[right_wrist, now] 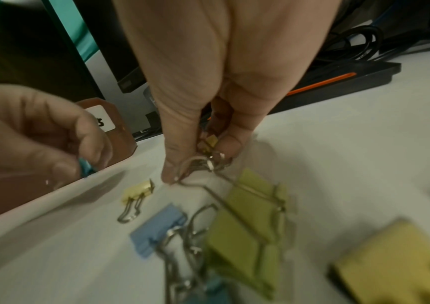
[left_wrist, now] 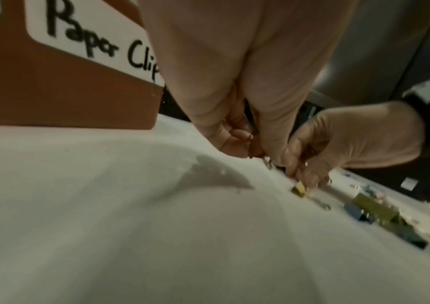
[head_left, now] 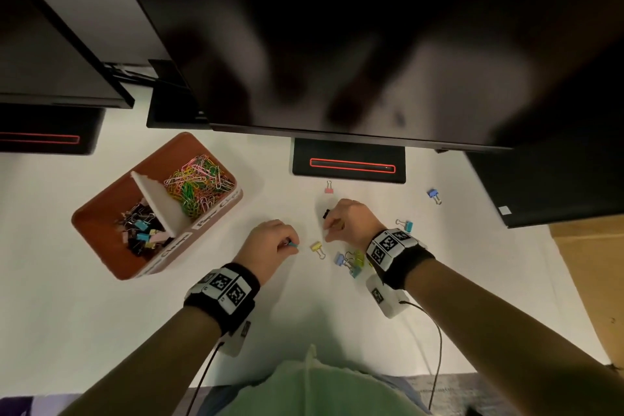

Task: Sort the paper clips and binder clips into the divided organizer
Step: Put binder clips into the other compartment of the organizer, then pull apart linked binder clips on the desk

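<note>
One "Paper Clip" label (left_wrist: 96,44), organizer (left_wrist: 52,92).

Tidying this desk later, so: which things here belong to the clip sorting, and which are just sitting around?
Job: divided organizer; paper clips; loose binder clips; left hand; right hand.
Bystanders: monitor; monitor stand; cardboard box.
</note>
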The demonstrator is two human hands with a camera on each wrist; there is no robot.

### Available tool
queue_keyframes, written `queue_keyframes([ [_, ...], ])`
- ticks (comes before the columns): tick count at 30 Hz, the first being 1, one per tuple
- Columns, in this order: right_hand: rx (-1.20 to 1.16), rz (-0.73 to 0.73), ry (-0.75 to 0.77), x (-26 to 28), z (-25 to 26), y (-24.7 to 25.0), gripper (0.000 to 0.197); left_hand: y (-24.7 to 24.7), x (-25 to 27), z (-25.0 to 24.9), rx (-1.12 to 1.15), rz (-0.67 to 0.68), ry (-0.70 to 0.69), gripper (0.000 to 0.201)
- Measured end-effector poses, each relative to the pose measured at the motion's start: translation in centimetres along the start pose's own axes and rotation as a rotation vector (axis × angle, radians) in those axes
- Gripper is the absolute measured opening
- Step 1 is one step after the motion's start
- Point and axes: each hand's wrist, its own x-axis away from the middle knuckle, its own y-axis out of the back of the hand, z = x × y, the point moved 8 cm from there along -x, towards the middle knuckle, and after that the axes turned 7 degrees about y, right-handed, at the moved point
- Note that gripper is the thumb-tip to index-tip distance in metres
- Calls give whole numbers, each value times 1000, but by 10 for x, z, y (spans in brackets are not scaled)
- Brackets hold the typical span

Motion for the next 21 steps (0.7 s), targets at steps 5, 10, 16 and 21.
queue_keyframes([
  [5,23,58,42,1,14,-8,19,43,24,-12,125,-85,-50,13],
  [10,49,107,103,2,50,-15,15,103,60,-4,204,-206,-20,12],
  [16,3,54,443,-8,178,-11,10,187,104,41,386,-415,126,13],
  [21,-62,-8,601,-41,282,-26,13,216,111,92,518,-491,276,17],
])
